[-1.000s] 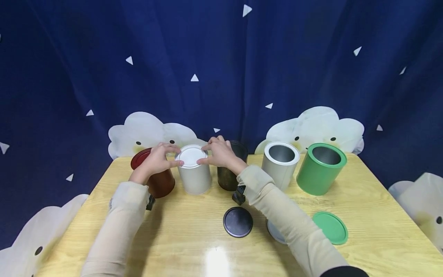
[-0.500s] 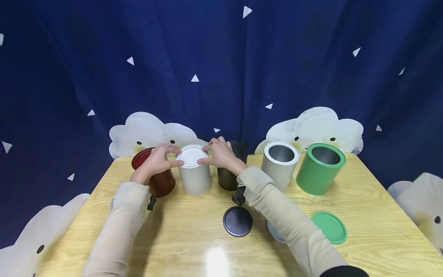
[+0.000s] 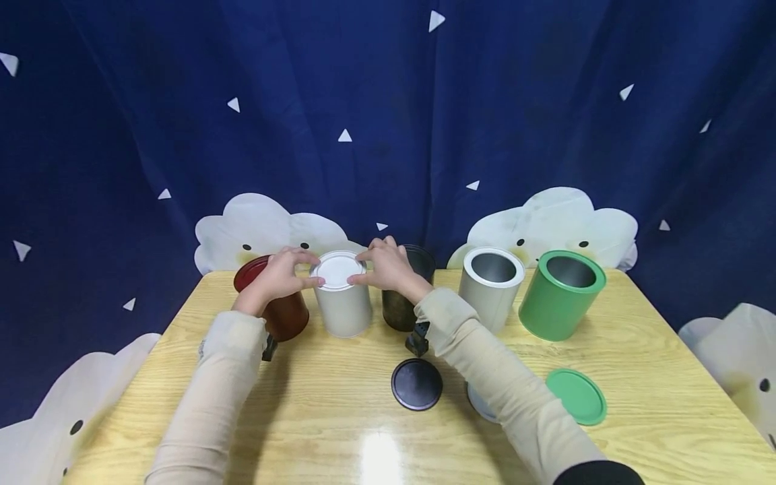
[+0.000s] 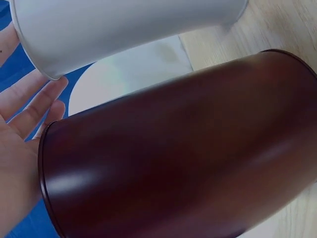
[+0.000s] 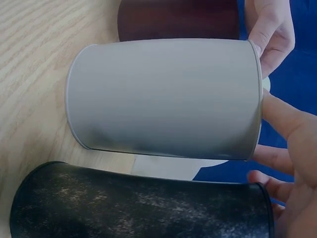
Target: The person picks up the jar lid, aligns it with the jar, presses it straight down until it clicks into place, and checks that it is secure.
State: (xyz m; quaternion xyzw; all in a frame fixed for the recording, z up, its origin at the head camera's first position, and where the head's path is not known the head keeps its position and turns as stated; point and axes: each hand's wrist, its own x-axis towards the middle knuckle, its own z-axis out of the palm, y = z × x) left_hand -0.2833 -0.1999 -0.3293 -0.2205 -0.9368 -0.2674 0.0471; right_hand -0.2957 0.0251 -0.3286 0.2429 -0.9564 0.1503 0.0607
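Note:
A white can [image 3: 345, 313] stands upright with a white lid [image 3: 337, 271] across its top. My left hand [image 3: 277, 277] spans the lid's left side, thumb at the front edge and index finger toward the back. From the right, my right hand [image 3: 388, 269] holds the lid the same way. Fingertips of both hands meet the can's rim in the wrist views. Close under my left hand is a dark red can [image 4: 178, 148]; its top is partly covered by that hand. Beside my right hand stands a scuffed black can [image 5: 143, 203], partly hidden by the hand.
To the right are an open pale grey can [image 3: 488, 300] with a white rim and an open green can [image 3: 554, 310]. A black lid [image 3: 416, 384], a light lid [image 3: 481, 405] partly under my right sleeve and a green lid [image 3: 576, 396] lie on the wooden table [image 3: 327, 411].
Both hands keep their places at the white lid. The head view has shifted slightly, so the cans and hands on the left appear a little farther right and higher.

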